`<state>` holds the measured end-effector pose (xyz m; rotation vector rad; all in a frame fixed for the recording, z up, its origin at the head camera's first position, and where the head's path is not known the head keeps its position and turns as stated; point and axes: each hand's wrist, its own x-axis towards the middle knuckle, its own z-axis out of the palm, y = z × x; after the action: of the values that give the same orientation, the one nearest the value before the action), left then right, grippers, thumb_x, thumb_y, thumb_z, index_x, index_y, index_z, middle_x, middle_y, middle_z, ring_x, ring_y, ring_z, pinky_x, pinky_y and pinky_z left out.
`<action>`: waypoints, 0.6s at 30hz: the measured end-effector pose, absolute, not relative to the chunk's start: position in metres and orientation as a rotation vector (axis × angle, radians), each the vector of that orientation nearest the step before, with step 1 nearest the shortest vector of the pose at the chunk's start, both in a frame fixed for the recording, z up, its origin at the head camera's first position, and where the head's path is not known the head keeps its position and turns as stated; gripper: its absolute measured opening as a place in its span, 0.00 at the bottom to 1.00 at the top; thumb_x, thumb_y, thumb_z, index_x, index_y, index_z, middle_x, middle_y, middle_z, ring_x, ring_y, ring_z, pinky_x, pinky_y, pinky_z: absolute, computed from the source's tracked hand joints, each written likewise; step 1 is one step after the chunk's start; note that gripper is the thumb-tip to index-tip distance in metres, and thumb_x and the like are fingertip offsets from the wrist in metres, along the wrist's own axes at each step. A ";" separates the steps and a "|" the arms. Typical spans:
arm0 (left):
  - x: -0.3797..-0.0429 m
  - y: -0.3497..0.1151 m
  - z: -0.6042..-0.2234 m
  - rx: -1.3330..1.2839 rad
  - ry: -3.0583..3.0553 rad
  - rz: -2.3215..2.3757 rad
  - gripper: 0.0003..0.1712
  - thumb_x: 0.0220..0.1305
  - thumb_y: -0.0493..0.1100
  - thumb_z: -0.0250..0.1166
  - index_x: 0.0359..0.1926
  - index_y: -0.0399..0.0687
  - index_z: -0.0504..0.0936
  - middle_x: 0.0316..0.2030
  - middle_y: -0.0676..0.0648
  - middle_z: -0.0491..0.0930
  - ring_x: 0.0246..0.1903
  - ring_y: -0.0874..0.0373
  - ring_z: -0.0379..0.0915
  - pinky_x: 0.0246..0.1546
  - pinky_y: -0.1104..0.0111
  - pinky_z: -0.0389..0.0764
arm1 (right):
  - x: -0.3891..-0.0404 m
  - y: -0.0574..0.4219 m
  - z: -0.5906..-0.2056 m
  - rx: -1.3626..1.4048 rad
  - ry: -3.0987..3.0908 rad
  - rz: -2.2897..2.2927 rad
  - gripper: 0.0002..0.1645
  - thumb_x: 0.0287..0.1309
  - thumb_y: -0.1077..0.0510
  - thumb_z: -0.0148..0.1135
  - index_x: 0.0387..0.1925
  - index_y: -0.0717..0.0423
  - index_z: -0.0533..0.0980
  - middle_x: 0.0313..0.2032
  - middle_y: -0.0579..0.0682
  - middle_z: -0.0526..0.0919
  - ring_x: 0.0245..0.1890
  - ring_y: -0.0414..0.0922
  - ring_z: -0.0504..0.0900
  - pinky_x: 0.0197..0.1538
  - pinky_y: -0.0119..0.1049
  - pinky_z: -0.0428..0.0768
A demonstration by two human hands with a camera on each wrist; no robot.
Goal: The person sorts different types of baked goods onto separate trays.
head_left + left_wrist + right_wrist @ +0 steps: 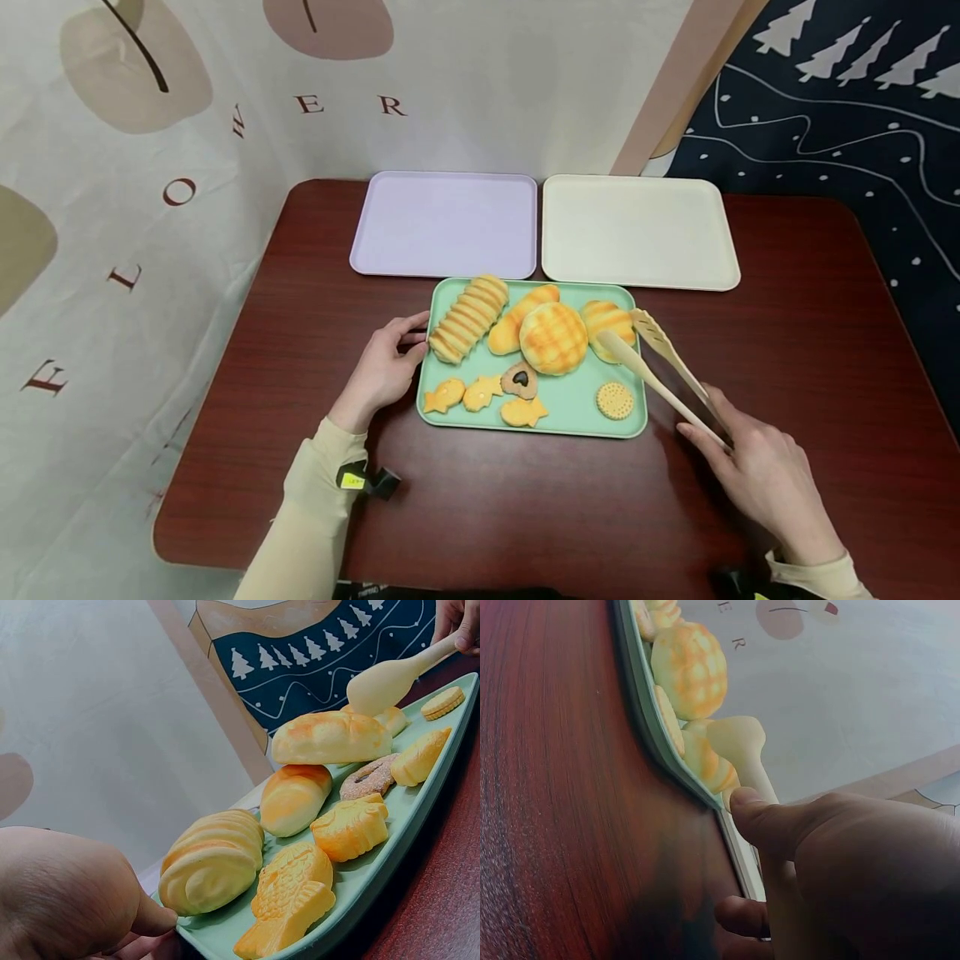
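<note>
A green tray (pixel 570 417) holds toy-like breads and cookies. My left hand (pixel 384 367) pinches its left rim, with the thumb on top in the left wrist view. My right hand (pixel 765 471) grips cream tongs (pixel 667 395). The spread tong tips lie about the rightmost striped bun (pixel 609 317); whether they touch it I cannot tell. Beside that bun are a round checked bun (pixel 553 337), a long roll (pixel 516 322) and a ridged bread (pixel 471 318). In front lie a fish-shaped cookie (pixel 445 396), a heart-centred cookie (pixel 520 380) and a round biscuit (pixel 615 401).
Behind the green tray, a lilac tray (pixel 446 225) and a cream tray (pixel 637 233) stand side by side with nothing on them. All rest on a dark red wooden table (pixel 525 508). Patterned cloths hang behind it and on the left.
</note>
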<state>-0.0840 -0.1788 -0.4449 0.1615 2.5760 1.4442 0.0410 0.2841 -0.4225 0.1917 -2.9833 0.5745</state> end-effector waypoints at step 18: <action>-0.084 -0.179 -0.445 0.176 2.583 1.452 0.27 0.70 0.34 0.57 0.69 0.44 0.70 0.57 0.45 0.74 0.54 0.52 0.74 0.52 0.59 0.77 | 0.042 0.279 -0.390 0.038 -3.204 0.546 0.41 0.62 0.32 0.58 0.70 0.46 0.65 0.35 0.63 0.83 0.26 0.60 0.80 0.18 0.51 0.68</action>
<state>-0.0836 -0.1791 -0.4452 0.1755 2.5831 1.4519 0.0420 0.2792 -0.3902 0.0384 -3.2043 0.5460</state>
